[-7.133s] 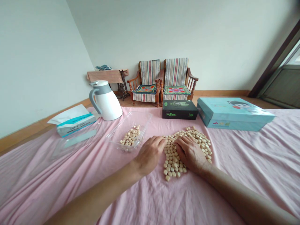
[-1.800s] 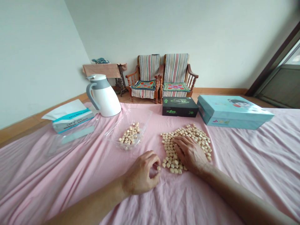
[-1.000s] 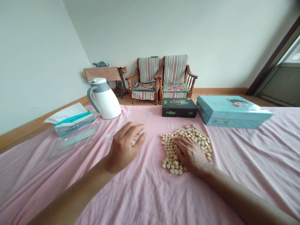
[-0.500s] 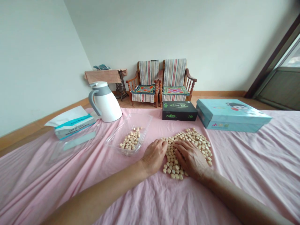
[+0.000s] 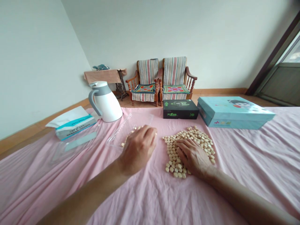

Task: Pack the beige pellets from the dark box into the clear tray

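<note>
A spread of small, pale beige, rounded pieces [image 5: 172, 153], like little biscuits or beads, lies on the pink cloth. My right hand [image 5: 193, 154] rests palm down on its middle, fingers stretched out and slightly apart. To the left, my left hand [image 5: 139, 148] is lifted over the near right side of a clear plastic tray [image 5: 114, 132], fingers curled together. Whatever those fingers hold is hidden. More of the same pieces [image 5: 123, 144] lie in the tray, mostly covered from sight by my left hand.
A white and grey jug [image 5: 107, 104] stands behind the tray. At the left are a tissue pack [image 5: 75, 125] and a clear lid [image 5: 77, 145]. A black box [image 5: 180, 110] and a light blue box [image 5: 234, 114] sit behind the spread. Two wooden chairs [image 5: 174, 73] stand beyond.
My left hand has left the edge of the spread and moved left and up to the tray, its fingers curled. My right hand stays on the pieces.
</note>
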The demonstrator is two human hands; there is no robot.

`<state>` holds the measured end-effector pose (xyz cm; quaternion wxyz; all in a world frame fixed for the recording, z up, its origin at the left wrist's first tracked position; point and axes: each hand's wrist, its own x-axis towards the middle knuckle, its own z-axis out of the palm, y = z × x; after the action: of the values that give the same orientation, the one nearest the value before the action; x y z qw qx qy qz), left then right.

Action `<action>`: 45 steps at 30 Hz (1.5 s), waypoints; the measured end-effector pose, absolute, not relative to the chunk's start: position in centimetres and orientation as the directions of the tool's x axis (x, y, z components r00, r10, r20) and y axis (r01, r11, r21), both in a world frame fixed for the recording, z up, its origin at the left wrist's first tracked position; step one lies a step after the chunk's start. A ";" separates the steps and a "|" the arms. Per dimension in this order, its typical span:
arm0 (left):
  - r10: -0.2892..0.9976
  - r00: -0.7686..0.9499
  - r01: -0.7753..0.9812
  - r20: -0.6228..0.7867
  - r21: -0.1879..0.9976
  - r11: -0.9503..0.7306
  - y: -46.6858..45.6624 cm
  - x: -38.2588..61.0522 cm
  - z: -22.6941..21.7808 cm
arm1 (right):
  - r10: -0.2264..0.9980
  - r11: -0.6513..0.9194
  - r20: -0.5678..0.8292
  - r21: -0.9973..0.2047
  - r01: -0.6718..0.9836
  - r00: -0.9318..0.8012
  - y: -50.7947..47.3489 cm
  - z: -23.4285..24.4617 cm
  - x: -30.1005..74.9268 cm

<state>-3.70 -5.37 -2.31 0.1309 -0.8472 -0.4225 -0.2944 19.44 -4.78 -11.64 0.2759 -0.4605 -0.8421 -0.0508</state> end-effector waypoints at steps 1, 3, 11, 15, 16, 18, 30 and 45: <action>0.631 0.424 0.821 0.650 0.018 -0.570 -5.0 -4.3 -1.6 | 0.748 0.571 0.510 -0.171 0.803 -0.424 -4.7 -11.7 19.5; 0.585 0.365 0.848 0.725 0.000 -0.529 -4.6 -5.1 -0.8 | 0.749 0.574 0.508 -0.175 0.800 -0.426 -4.7 -11.7 19.5; 0.711 0.630 0.660 0.311 0.269 -0.702 -8.1 -1.7 -5.8 | 0.727 0.591 0.525 -0.153 0.792 -0.441 -4.6 -11.8 19.6; 0.765 0.629 0.683 0.138 0.370 -0.629 -8.6 -1.1 -8.3 | 0.737 0.587 0.508 -0.153 0.795 -0.446 -4.6 -11.7 19.5; 0.771 0.623 0.684 0.136 0.382 -0.621 -8.5 -1.1 -8.6 | 0.738 0.586 0.506 -0.153 0.796 -0.446 -4.6 -11.6 19.5; 0.773 0.616 0.681 0.151 0.392 -0.619 -8.6 -1.1 -9.1 | 0.739 0.586 0.503 -0.152 0.796 -0.448 -4.7 -11.6 19.5; 0.659 0.390 0.799 0.643 0.119 -0.589 -5.9 -4.5 -1.3 | 0.741 0.580 0.507 -0.151 0.801 -0.441 -4.8 -11.4 19.4; 0.899 0.419 0.904 0.126 0.041 -0.426 -3.7 2.1 -7.1 | 0.737 0.596 0.499 -0.163 0.786 -0.455 -4.8 -11.3 19.4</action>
<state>2.05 -3.74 -7.10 0.0167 -0.8420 -0.5353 -0.0645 19.42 -4.78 -11.34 0.2692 -0.4470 -0.8518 -0.0453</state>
